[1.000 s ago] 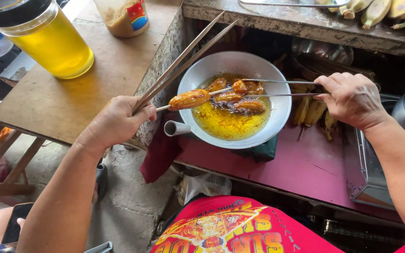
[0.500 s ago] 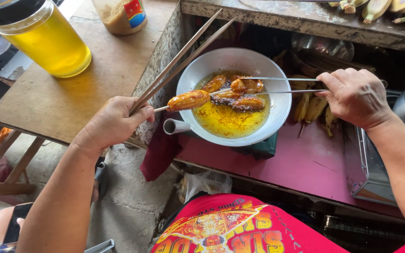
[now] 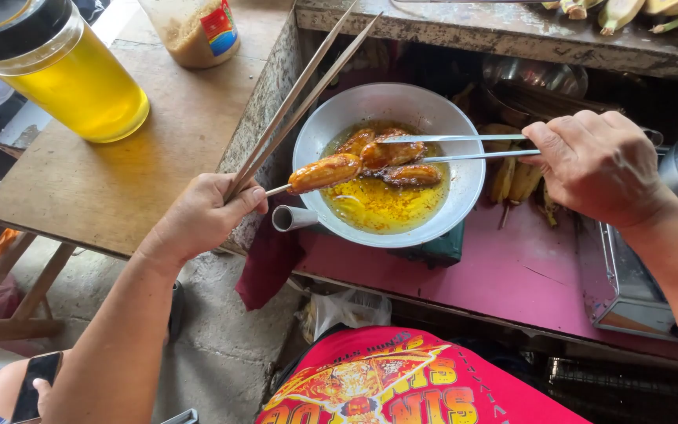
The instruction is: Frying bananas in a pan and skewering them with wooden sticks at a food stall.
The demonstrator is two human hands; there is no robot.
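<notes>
Left hand (image 3: 202, 216) fisted in a closed grip, right hand (image 3: 599, 165) clenched, knuckles up, forearms spread

The left hand (image 3: 202, 213) grips long wooden sticks (image 3: 300, 98) and a thin skewer carrying a browned fried banana (image 3: 325, 173) over the round metal pan (image 3: 464, 196) of yellow oil. The right hand (image 3: 598, 165) clamps metal tongs (image 3: 464, 147) on another banana piece (image 3: 386, 151).
</notes>
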